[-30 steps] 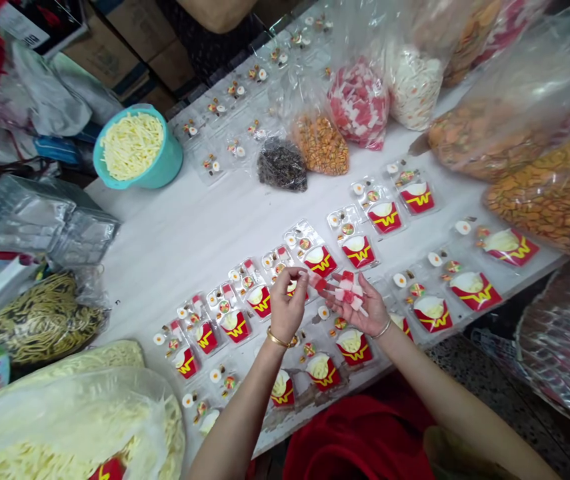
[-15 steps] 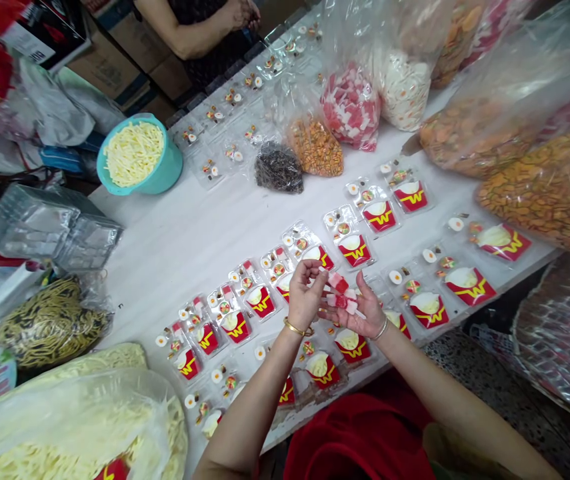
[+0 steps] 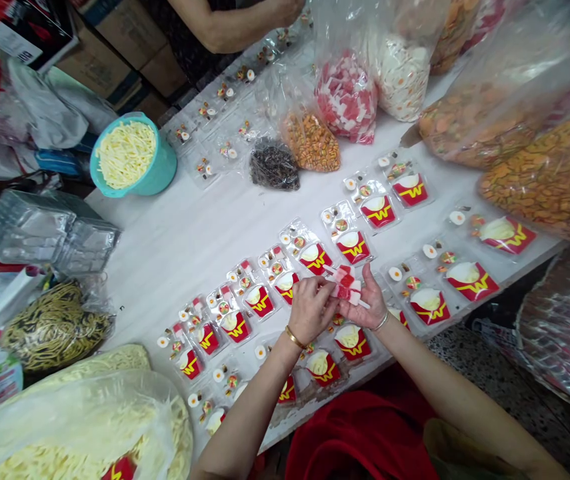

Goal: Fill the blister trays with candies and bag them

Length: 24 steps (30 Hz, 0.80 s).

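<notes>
My right hand [image 3: 371, 305] is turned palm up and carries several small red-and-white toy popsicles [image 3: 347, 283] with white sticks. My left hand [image 3: 311, 308], with a gold bangle at the wrist, has its fingers bent together against these pieces. Whatever is between those fingertips is hidden. Below and around both hands lie rows of clear plastic blister trays [image 3: 341, 215]. Their large pockets hold red fries boxes [image 3: 353, 247] with a yellow mark, and smaller pockets hold tiny fried eggs and other miniature foods. Some trays at the left also contain a red-and-white piece.
At the back stand bags of red-and-white pieces [image 3: 347, 100], orange pieces [image 3: 311, 143] and dark pieces [image 3: 273, 165]. A turquoise bucket [image 3: 163, 167] holds pale sticks. Large bags [image 3: 549, 180] crowd the right. A pale-filled sack [image 3: 89, 407] lies front left. A co-worker's arm [image 3: 229, 30] reaches across the far edge.
My left hand has moved down and right, its fingers closing in on the popsicles in my right palm. The co-worker's arm has stretched further right over the far trays.
</notes>
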Each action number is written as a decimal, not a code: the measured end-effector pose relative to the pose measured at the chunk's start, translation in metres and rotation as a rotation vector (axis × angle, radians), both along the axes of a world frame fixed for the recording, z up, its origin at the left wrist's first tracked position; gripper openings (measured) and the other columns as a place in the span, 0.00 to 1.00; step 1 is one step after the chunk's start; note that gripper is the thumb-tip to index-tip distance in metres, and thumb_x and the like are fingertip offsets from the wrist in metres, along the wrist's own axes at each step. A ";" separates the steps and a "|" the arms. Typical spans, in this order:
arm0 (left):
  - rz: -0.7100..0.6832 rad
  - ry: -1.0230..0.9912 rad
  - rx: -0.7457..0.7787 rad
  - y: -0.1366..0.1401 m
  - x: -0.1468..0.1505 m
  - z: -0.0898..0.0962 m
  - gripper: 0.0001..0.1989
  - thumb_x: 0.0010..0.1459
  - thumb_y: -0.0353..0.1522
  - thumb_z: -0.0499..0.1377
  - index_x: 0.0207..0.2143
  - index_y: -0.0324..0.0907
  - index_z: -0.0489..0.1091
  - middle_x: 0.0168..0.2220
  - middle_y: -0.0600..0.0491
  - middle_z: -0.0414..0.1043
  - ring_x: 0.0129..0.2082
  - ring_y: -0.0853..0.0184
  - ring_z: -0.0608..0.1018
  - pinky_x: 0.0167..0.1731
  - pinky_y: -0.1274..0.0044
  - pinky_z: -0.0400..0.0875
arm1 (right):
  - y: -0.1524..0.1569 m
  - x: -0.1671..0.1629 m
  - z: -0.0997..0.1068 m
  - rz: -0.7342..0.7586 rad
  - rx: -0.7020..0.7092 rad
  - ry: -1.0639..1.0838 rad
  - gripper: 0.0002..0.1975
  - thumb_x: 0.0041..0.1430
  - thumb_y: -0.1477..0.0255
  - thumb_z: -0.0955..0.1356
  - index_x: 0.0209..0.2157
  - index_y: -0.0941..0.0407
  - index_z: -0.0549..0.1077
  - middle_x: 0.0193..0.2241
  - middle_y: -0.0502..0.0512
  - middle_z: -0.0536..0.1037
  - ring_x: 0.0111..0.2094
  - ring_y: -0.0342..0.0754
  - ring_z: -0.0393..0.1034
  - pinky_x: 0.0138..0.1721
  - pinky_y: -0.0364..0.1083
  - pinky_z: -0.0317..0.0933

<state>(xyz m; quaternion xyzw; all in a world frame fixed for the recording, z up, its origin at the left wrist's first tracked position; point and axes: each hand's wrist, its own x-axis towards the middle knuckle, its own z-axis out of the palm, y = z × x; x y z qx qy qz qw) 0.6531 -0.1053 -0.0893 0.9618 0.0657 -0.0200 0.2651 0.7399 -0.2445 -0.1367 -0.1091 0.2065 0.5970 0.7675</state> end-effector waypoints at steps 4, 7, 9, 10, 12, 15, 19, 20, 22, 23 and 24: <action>-0.049 -0.079 -0.011 -0.001 -0.002 -0.010 0.12 0.59 0.36 0.54 0.44 0.44 0.67 0.43 0.47 0.71 0.43 0.61 0.71 0.43 0.67 0.60 | 0.002 0.003 -0.002 0.004 -0.023 -0.004 0.35 0.57 0.43 0.54 0.45 0.57 0.71 0.43 0.63 0.77 0.46 0.56 0.71 0.44 0.59 0.66; 0.038 -0.204 -0.118 0.002 -0.006 -0.012 0.12 0.56 0.37 0.58 0.43 0.43 0.66 0.41 0.48 0.72 0.42 0.63 0.72 0.43 0.68 0.62 | 0.002 0.008 -0.003 0.017 -0.036 -0.031 0.34 0.57 0.44 0.55 0.49 0.57 0.69 0.45 0.65 0.76 0.45 0.56 0.71 0.44 0.58 0.66; 0.214 -0.248 -0.194 0.007 -0.005 -0.013 0.12 0.55 0.37 0.59 0.41 0.43 0.66 0.39 0.49 0.71 0.41 0.64 0.72 0.43 0.69 0.63 | 0.003 0.014 -0.004 0.010 -0.032 -0.054 0.35 0.58 0.45 0.55 0.52 0.56 0.67 0.48 0.65 0.74 0.46 0.56 0.71 0.44 0.58 0.66; 0.316 -0.245 -0.231 0.010 -0.003 -0.015 0.11 0.55 0.37 0.59 0.40 0.43 0.66 0.38 0.50 0.70 0.40 0.64 0.72 0.43 0.70 0.64 | 0.003 0.016 -0.006 0.003 -0.030 -0.064 0.35 0.58 0.45 0.55 0.53 0.56 0.66 0.49 0.65 0.74 0.47 0.57 0.70 0.45 0.59 0.65; 0.508 -0.205 -0.295 0.020 0.004 -0.023 0.10 0.55 0.38 0.58 0.37 0.42 0.65 0.35 0.51 0.69 0.37 0.66 0.72 0.41 0.73 0.65 | 0.004 0.022 -0.009 -0.019 -0.034 -0.088 0.35 0.58 0.45 0.55 0.54 0.56 0.65 0.50 0.65 0.73 0.49 0.57 0.69 0.46 0.60 0.64; 0.684 -0.126 -0.345 0.041 0.022 -0.042 0.11 0.55 0.40 0.58 0.32 0.41 0.65 0.30 0.54 0.68 0.31 0.69 0.70 0.35 0.76 0.65 | 0.004 0.029 -0.013 -0.057 -0.074 -0.147 0.30 0.60 0.49 0.56 0.54 0.54 0.65 0.52 0.64 0.72 0.50 0.57 0.69 0.47 0.61 0.63; 0.775 -0.041 -0.224 0.066 0.057 -0.062 0.13 0.54 0.42 0.58 0.29 0.42 0.65 0.27 0.56 0.69 0.29 0.70 0.71 0.35 0.76 0.63 | 0.005 0.038 -0.016 -0.091 -0.137 -0.234 0.26 0.61 0.52 0.58 0.55 0.51 0.65 0.52 0.61 0.71 0.51 0.57 0.68 0.48 0.61 0.62; 0.784 -0.012 -0.158 0.071 0.067 -0.065 0.13 0.54 0.43 0.57 0.29 0.42 0.65 0.27 0.56 0.69 0.29 0.69 0.71 0.36 0.75 0.62 | 0.005 0.040 -0.017 -0.094 -0.150 -0.253 0.27 0.61 0.51 0.58 0.55 0.51 0.64 0.52 0.61 0.71 0.51 0.57 0.68 0.48 0.61 0.63; 0.782 0.054 -0.008 0.077 0.088 -0.069 0.14 0.54 0.44 0.57 0.29 0.43 0.66 0.27 0.55 0.71 0.31 0.66 0.72 0.40 0.71 0.60 | 0.006 0.044 -0.018 -0.090 -0.169 -0.284 0.29 0.61 0.50 0.58 0.56 0.53 0.64 0.52 0.63 0.71 0.51 0.58 0.68 0.48 0.60 0.63; 0.768 0.085 0.063 0.079 0.098 -0.070 0.14 0.54 0.44 0.56 0.29 0.43 0.66 0.28 0.54 0.71 0.32 0.64 0.73 0.42 0.68 0.58 | 0.006 0.046 -0.018 -0.087 -0.175 -0.296 0.30 0.61 0.50 0.57 0.56 0.54 0.64 0.52 0.64 0.71 0.52 0.58 0.67 0.48 0.60 0.63; 0.752 0.113 0.127 0.081 0.107 -0.072 0.14 0.54 0.44 0.56 0.29 0.42 0.66 0.28 0.53 0.72 0.33 0.62 0.73 0.43 0.66 0.57 | 0.006 0.047 -0.018 -0.089 -0.180 -0.303 0.31 0.61 0.49 0.57 0.56 0.55 0.64 0.51 0.64 0.72 0.52 0.58 0.67 0.47 0.59 0.64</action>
